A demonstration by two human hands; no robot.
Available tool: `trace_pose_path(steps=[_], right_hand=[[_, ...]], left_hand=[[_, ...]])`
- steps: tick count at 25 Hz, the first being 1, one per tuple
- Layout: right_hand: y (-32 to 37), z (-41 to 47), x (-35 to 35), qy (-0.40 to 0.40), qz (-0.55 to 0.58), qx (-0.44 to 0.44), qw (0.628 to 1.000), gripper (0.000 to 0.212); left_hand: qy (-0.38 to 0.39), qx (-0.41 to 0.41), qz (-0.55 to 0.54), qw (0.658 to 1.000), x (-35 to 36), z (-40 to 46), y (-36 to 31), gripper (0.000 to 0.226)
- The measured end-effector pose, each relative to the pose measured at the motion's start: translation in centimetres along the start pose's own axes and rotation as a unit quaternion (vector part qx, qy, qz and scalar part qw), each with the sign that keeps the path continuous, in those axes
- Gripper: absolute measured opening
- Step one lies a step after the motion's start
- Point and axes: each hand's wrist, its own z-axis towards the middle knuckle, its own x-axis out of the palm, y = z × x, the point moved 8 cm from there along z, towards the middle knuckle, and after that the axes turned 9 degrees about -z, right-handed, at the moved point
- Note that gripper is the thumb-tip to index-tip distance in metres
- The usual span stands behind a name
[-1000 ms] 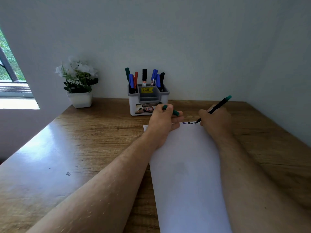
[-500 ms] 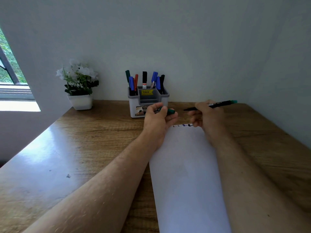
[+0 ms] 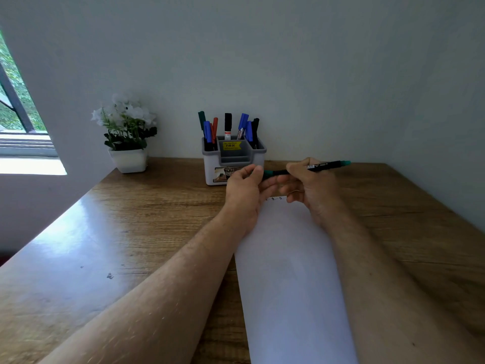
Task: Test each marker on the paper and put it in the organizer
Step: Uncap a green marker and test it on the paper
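Note:
A black marker with green ends (image 3: 324,165) lies level in the air above the far end of the white paper (image 3: 291,271). My right hand (image 3: 311,187) grips its barrel. My left hand (image 3: 248,187) pinches the green cap (image 3: 268,173), which meets the marker's left tip. Small ink marks (image 3: 274,198) show at the paper's top edge, between my hands. Behind my left hand, against the wall, stands the white and grey organizer (image 3: 233,160) with several blue, red, black and green markers upright in it.
A white pot of white flowers (image 3: 127,141) sits at the back left of the wooden desk (image 3: 147,219). The wall closes the desk at the back and on the right. A window (image 3: 18,127) is at far left.
My right hand lifted the marker off the paper and turned it level. My left hand brought the green cap up to its tip.

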Motion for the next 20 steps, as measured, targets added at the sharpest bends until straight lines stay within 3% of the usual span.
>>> trace_pose_path(steps=[2, 6, 12, 14, 20], right_hand=[[0.3, -0.1, 0.1, 0.012, -0.002, -0.013, 1.0, 0.002], [0.3, -0.1, 0.9, 0.034, 0.007, -0.027, 0.999, 0.018], [0.6, -0.5, 1.4, 0.043, 0.093, 0.004, 0.995, 0.029], [0.8, -0.4, 0.7, 0.014, 0.07, -0.003, 0.997, 0.01], [1.4, -0.3, -0.1, -0.031, -0.125, -0.073, 0.989, 0.007]], left_hand=[[-0.005, 0.018, 0.011, 1.0, -0.2, 0.1, -0.4, 0.029], [-0.019, 0.074, 0.072, 0.994, -0.9, 0.1, -1.6, 0.027], [-0.032, 0.105, 0.064, 0.992, -1.2, -0.1, -2.5, 0.028], [-0.037, 0.107, 0.056, 0.992, -1.2, -0.1, -2.9, 0.028], [-0.054, 0.138, 0.038, 0.988, -1.4, -0.5, -4.2, 0.03]])
